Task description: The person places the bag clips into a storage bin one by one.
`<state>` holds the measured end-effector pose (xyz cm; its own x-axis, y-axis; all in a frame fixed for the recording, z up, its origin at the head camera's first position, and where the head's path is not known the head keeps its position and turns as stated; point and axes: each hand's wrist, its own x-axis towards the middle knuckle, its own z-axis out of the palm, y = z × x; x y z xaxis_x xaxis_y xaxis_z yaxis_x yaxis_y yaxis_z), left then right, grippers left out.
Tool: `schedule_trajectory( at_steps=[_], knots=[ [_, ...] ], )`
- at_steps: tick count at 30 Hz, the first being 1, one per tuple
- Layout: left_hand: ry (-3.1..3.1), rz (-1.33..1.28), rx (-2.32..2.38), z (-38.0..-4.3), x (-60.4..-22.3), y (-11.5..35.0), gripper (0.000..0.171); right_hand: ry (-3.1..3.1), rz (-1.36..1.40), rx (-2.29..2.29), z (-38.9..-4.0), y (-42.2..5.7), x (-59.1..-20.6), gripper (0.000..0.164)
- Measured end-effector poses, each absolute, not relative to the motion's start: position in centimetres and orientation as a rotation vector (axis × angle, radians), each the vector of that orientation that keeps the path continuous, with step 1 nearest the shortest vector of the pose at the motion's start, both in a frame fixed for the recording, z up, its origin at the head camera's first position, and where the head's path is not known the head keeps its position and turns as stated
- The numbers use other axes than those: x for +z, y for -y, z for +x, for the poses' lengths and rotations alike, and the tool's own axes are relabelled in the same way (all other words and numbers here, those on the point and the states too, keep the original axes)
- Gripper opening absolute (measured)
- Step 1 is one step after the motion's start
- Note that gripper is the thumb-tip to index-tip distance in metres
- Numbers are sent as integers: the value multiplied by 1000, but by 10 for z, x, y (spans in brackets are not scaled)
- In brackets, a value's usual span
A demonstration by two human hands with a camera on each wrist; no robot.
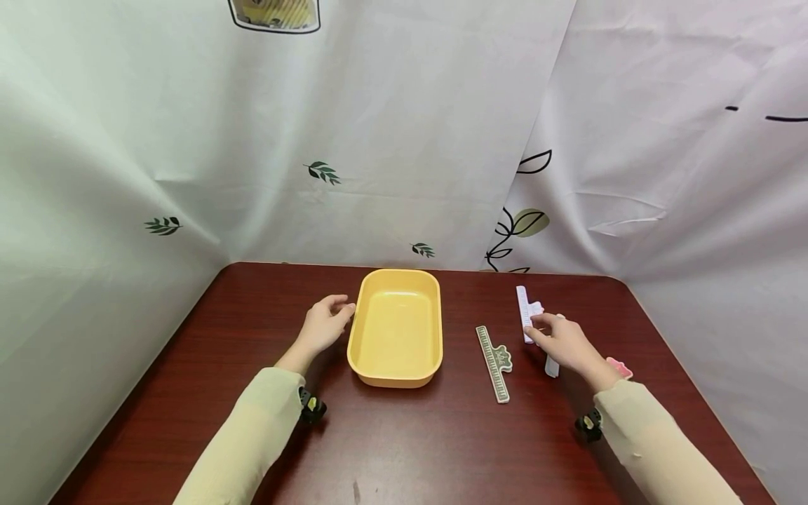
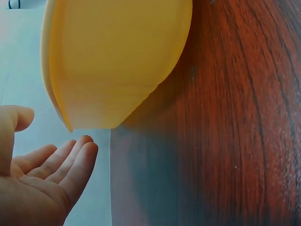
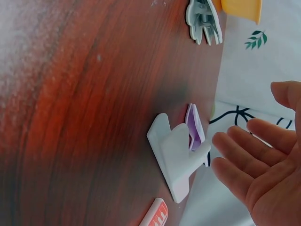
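Note:
My left hand (image 1: pixel 326 324) is beside the left rim of a yellow plastic tray (image 1: pixel 351 351), its fingers loosely bent and holding nothing. In the left wrist view the fingertips lie just off the tray's end (image 2: pixel 94 108). Over the right part of the table, my right hand (image 1: pixel 562 341) hovers with relaxed fingers above a white clip (image 1: pixel 552 367) and close to a pale purple ruler clip (image 1: pixel 524 315). The right wrist view has nothing between thumb and fingers, with the white clip (image 3: pixel 175 153) standing in front of the purple one (image 3: pixel 193 127).
A grey-green ruler clip (image 1: pixel 494 365) lies between the tray and the right hand. Under the right wrist, a pink clip (image 1: pixel 619 367) is partly hidden. The dark red wooden table (image 1: pixel 416 449) meets a white printed cloth (image 1: pixel 391 140) at the back and sides.

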<state>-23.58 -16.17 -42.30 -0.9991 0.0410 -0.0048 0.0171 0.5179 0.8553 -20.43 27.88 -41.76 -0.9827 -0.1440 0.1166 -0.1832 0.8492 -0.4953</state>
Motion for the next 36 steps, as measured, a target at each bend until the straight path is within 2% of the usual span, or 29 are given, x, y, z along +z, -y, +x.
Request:
schedule_trajectory(
  at_steps=[36],
  knots=[
    [-2574, -44, 1647, -240, -424, 156, 49, 2930, 399, 769, -199, -262, -430, 38]
  ],
)
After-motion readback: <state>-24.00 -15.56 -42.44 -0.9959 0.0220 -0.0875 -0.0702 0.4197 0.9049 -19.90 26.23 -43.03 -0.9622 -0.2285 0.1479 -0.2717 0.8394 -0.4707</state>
